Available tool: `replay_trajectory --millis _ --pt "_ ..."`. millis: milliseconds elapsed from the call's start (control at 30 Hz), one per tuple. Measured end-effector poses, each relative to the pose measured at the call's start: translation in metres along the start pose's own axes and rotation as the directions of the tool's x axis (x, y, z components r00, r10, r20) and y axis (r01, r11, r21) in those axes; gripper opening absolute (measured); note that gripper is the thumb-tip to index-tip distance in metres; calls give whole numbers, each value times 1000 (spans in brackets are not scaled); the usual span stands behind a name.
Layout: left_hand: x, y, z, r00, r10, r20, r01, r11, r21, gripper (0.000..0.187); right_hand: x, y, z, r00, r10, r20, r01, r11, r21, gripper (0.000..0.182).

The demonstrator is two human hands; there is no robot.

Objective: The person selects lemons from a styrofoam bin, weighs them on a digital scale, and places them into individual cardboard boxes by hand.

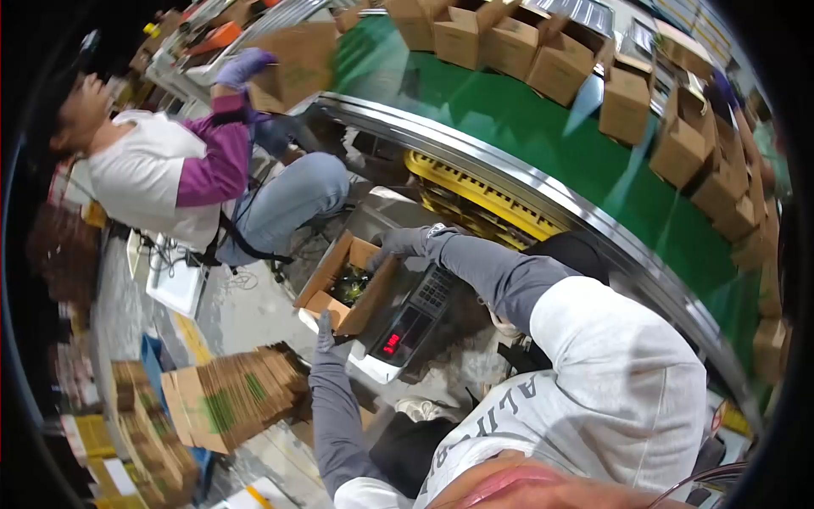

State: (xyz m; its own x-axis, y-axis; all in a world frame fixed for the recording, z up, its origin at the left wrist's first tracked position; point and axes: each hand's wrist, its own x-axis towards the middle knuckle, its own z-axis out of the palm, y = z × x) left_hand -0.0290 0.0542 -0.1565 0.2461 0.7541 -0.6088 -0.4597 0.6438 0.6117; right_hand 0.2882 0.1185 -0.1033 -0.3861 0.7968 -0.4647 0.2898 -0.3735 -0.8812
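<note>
An open cardboard box (366,307) sits tilted in view at a weighing scale (415,310) with a keypad and a red lit display. Inside the box lie dark, shiny items (349,284) with green and yellow bits, too small to name. My left hand (325,332), in a grey glove, holds the near corner of the box, its thumb pointing up along the outside. Across from it, my gloved right hand (390,246) grips the far rim, with its fingertips partly hidden at the box wall.
A green conveyor belt (475,106) with a metal edge carries several open cardboard boxes (564,68). Yellow plastic crates (475,199) lie beneath it. A co-worker (161,170) in purple gloves sits at the left. Flattened cartons (233,394) are stacked beside my left arm.
</note>
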Motion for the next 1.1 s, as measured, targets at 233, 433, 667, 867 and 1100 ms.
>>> replay_trajectory --millis 233,433,667,867,1100 --pt "-31 18 74 988 157 7 -157 987 -35 58 -5 71 13 970 106 -220 132 531 837 66" --pt "-38 32 276 898 268 349 -312 947 77 52 -46 68 39 993 -7 -117 117 133 984 53" --pt "-5 -40 510 916 51 399 -198 921 337 38 -86 66 12 914 -19 -406 393 300 869 50" --pt "85 -115 497 916 205 346 -367 777 511 80 -105 83 13 858 -85 -507 506 313 804 49" --pt "-30 -15 209 747 241 620 -640 7 768 50 -67 69 33 980 -135 149 -78 426 902 56"
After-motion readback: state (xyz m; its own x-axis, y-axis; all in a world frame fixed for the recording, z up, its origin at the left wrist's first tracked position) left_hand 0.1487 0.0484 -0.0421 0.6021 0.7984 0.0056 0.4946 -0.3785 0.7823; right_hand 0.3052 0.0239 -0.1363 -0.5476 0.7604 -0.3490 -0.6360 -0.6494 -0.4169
